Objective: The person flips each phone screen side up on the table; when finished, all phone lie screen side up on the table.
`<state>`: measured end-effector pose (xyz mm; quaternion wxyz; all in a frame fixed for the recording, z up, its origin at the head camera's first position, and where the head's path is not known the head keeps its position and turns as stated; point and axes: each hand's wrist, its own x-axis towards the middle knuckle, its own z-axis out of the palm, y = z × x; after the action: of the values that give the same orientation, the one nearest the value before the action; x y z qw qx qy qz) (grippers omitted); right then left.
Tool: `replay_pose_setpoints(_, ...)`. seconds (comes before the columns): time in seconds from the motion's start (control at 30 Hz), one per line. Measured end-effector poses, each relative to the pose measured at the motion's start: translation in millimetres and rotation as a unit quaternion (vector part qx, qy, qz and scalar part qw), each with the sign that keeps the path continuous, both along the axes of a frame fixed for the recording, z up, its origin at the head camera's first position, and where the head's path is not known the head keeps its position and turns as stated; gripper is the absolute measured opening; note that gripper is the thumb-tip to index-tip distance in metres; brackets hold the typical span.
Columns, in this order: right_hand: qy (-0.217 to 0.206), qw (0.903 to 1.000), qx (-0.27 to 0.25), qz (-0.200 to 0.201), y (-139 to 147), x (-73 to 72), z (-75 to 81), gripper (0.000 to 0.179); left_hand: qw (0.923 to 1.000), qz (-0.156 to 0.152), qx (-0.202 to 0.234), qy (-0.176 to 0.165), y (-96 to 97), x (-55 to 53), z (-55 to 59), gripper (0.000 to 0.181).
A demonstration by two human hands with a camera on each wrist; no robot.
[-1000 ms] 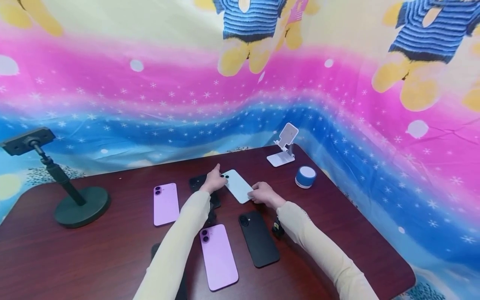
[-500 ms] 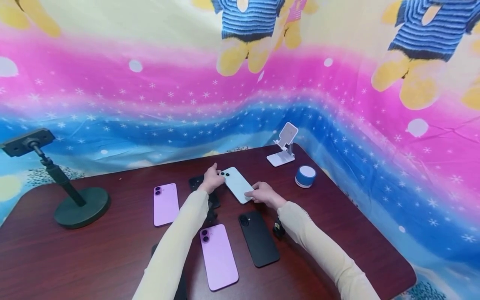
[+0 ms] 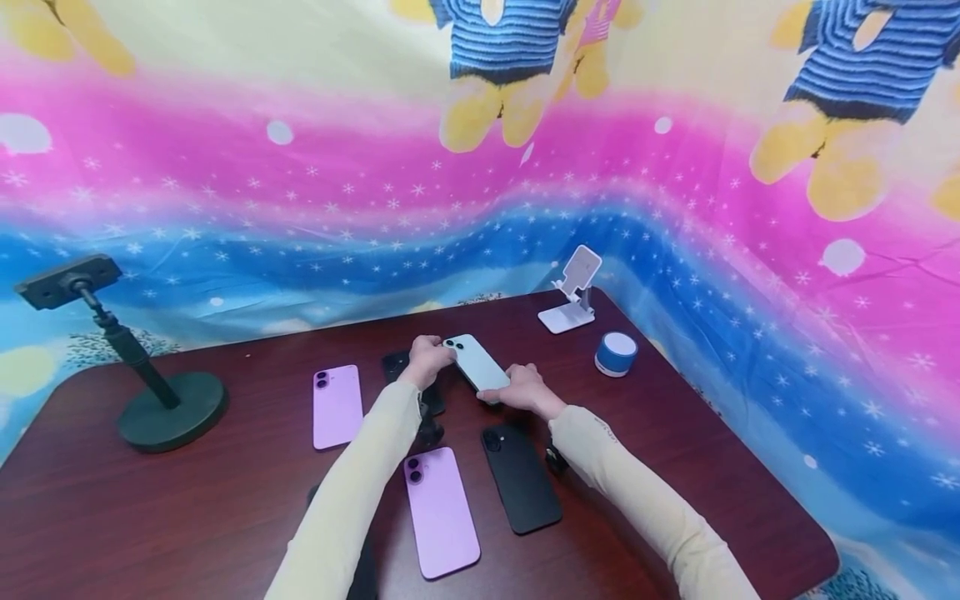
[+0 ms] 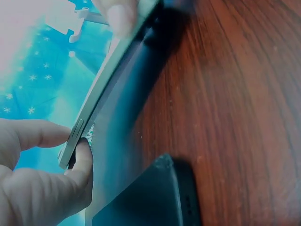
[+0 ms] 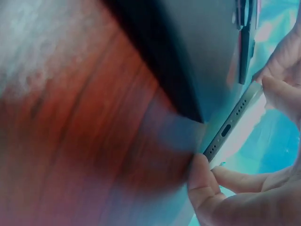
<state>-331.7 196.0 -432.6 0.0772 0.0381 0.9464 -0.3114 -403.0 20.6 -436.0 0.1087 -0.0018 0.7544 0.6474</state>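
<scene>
In the head view a pale mint phone (image 3: 480,367), back up with its cameras at the far left end, is between both hands. My left hand (image 3: 429,362) grips the camera end; in the left wrist view, thumb and finger pinch the phone's side edge (image 4: 91,101) near a button. My right hand (image 3: 525,390) holds the opposite end. The right wrist view shows the charging-port edge (image 5: 226,129) between its fingers. The phone is tilted slightly up from the table. A black phone (image 3: 396,362) lies partly hidden beneath my left hand and wrist.
Two lilac phones (image 3: 442,512) and another black phone (image 3: 521,479) lie nearer on the dark red table (image 3: 187,517). A dark phone is partly under the left sleeve. A green stand (image 3: 172,412) is at left; a white phone stand (image 3: 567,317) and blue-white cylinder (image 3: 616,354) at right.
My left hand's extended index finger has drawn in against the mint phone. My right thumb has moved further over its near end, and the phone has come up slightly from the table.
</scene>
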Motion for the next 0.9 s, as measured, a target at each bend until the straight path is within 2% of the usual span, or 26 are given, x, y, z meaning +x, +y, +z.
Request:
replay_pose_setpoints(0.2,0.024,0.9994,0.016,0.017,-2,-2.0,-2.6,0.072,0.9978,-0.012,0.062,-0.020,2.6,0.8,2.4,0.054)
replay_pose_setpoints(0.37,0.057,0.9977,0.019,0.031,0,-3.4,-4.4,0.074,0.9942,-0.026,0.102,-0.019,0.5,0.9,2.3,0.053)
replay_pose_setpoints(0.47,0.071,0.9966,0.000,0.042,3,-4.4,-4.9,0.072,0.9927,-0.040,0.113,-0.012,-2.8,2.1,1.7,0.054)
replay_pose_setpoints(0.67,0.093,0.9926,-0.054,0.057,11,-6.7,-4.5,0.075,0.9918,-0.059,0.110,0.025,-8.5,5.0,-1.3,0.058)
replay_pose_setpoints(0.9,0.079,0.9847,-0.124,0.093,21,-6.6,-5.4,0.065,0.9818,-0.101,0.156,0.041,-7.6,8.2,-2.6,0.057)
